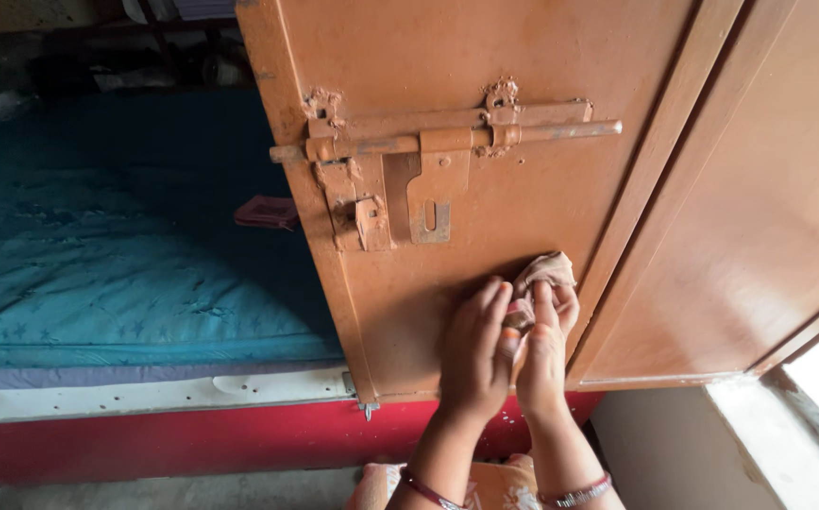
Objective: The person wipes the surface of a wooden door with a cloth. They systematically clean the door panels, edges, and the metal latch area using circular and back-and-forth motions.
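Note:
An orange-brown painted metal door (523, 57) fills the upper middle of the view, with a sliding bolt latch (447, 142) and hasp on it. My left hand (473, 351) and my right hand (543, 351) are pressed together against the door's lower part, just below the latch. Both hold a small crumpled beige cloth (546, 272), which sticks out above my fingers and touches the door. Bangles circle both wrists.
A bed with a teal patterned mattress (98, 246) lies left of the door, a small dark red object (266, 212) on it. Below it runs a white strip and a red base (145, 439). A second door panel (768, 208) and pale wall ledge (777, 434) stand right.

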